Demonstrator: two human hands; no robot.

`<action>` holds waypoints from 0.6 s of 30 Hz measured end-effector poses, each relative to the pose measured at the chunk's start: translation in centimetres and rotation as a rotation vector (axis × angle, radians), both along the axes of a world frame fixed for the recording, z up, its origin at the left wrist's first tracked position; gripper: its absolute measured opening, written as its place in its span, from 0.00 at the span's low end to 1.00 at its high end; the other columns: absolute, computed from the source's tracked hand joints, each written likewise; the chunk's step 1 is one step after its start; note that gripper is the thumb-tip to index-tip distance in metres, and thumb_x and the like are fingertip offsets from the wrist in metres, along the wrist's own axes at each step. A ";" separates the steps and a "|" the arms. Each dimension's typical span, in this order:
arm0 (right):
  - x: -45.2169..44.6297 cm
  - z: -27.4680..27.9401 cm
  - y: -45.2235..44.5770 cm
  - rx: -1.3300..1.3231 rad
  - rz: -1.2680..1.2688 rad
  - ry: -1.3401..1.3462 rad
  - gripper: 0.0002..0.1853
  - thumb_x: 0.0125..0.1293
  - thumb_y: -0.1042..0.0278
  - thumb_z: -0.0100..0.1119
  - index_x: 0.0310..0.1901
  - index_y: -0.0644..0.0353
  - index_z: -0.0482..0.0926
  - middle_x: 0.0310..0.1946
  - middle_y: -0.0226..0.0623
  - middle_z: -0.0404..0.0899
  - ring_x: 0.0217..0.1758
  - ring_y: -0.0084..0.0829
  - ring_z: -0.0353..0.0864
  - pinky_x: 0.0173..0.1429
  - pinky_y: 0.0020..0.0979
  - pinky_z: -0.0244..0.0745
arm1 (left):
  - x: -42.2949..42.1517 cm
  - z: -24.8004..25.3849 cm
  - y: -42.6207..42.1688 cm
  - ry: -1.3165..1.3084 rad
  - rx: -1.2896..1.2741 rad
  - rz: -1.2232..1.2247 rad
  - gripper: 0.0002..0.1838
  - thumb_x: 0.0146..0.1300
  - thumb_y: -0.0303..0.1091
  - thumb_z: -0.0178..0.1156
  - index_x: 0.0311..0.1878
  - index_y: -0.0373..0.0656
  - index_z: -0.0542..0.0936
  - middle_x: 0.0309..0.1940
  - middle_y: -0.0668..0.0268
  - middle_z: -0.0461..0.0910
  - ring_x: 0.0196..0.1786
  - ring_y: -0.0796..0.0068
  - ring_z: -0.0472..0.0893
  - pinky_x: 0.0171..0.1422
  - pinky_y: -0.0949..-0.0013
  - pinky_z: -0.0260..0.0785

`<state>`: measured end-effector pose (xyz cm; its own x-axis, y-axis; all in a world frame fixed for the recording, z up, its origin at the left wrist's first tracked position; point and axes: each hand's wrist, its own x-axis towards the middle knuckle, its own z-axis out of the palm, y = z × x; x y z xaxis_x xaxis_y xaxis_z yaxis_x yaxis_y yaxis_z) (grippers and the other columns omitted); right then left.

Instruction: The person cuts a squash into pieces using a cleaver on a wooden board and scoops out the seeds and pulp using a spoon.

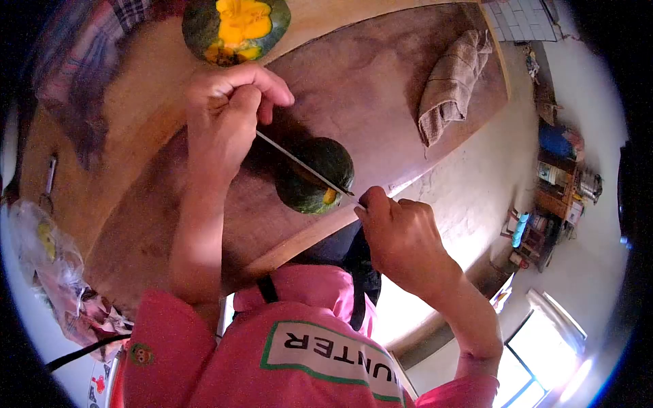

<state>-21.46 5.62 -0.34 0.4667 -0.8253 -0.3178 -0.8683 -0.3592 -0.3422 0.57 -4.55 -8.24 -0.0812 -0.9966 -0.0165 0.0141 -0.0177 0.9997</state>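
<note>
A dark green pumpkin piece (315, 175) lies on the brown tabletop near its front edge, with a small orange patch at its lower right. Across it runs a thin knife (296, 160), its blade over or in a dark slit; the depth is unclear. My right hand (401, 231) is closed round the knife's near end, right of the pumpkin. At the far end of the blade, up and to the left, my left hand (228, 112) pinches the knife with bent fingers. Another pumpkin piece (239, 30), cut open with orange flesh showing, sits beyond my left hand.
A folded brown cloth (454, 87) lies at the table's right side. Plaid fabric (81, 75) is at the upper left, and a clear plastic bag (44, 245) at the left edge. Shelves with household items (554, 183) stand beyond the table on the right.
</note>
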 end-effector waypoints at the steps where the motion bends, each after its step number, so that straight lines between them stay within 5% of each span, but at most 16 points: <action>1: -0.2 -0.3 0.2 0.000 0.000 -0.011 0.06 0.65 0.76 0.57 0.37 0.65 0.69 0.20 0.44 0.74 0.21 0.47 0.78 0.27 0.43 0.73 | 0.1 0.2 0.0 -0.017 -0.008 -0.008 0.13 0.58 0.15 0.46 0.30 0.34 0.82 0.30 0.63 0.83 0.27 0.82 0.75 0.35 0.76 0.69; 4: -0.6 -0.6 0.6 -0.026 0.021 -0.033 0.07 0.61 0.79 0.57 0.37 0.64 0.68 0.20 0.44 0.74 0.21 0.47 0.78 0.26 0.42 0.74 | -1.6 1.4 0.8 -0.072 -0.191 0.245 0.10 0.60 0.17 0.52 0.41 0.34 0.82 0.38 0.59 0.84 0.35 0.76 0.78 0.43 0.74 0.72; 7: -0.3 -0.3 1.0 -0.051 0.054 0.000 0.08 0.58 0.81 0.55 0.37 0.64 0.67 0.20 0.45 0.75 0.21 0.48 0.79 0.27 0.42 0.74 | -0.9 3.5 5.0 -0.446 -0.607 0.355 0.13 0.61 0.19 0.55 0.49 0.35 0.80 0.49 0.55 0.81 0.45 0.68 0.80 0.50 0.69 0.73; 11: 0.4 0.6 0.1 -0.049 0.125 0.083 0.06 0.57 0.77 0.55 0.35 0.64 0.70 0.21 0.41 0.77 0.23 0.41 0.83 0.27 0.39 0.78 | -2.1 5.3 6.8 -0.793 -0.760 -0.104 0.16 0.59 0.21 0.58 0.51 0.36 0.79 0.58 0.53 0.75 0.53 0.53 0.78 0.61 0.56 0.68; 15: 0.6 0.7 -0.1 -0.072 0.177 0.167 0.05 0.57 0.73 0.57 0.34 0.62 0.72 0.22 0.36 0.77 0.24 0.35 0.84 0.26 0.35 0.79 | -4.6 2.6 6.7 -0.866 -0.793 -0.117 0.17 0.62 0.34 0.59 0.52 0.36 0.78 0.51 0.56 0.80 0.52 0.57 0.79 0.62 0.55 0.63; 18: 0.0 -2.0 0.2 -0.117 0.145 0.028 0.07 0.52 0.77 0.56 0.32 0.64 0.68 0.22 0.43 0.72 0.21 0.42 0.78 0.28 0.38 0.75 | -4.8 1.0 7.1 -0.928 -0.836 -0.076 0.15 0.65 0.39 0.58 0.47 0.37 0.79 0.43 0.60 0.82 0.48 0.63 0.80 0.57 0.58 0.61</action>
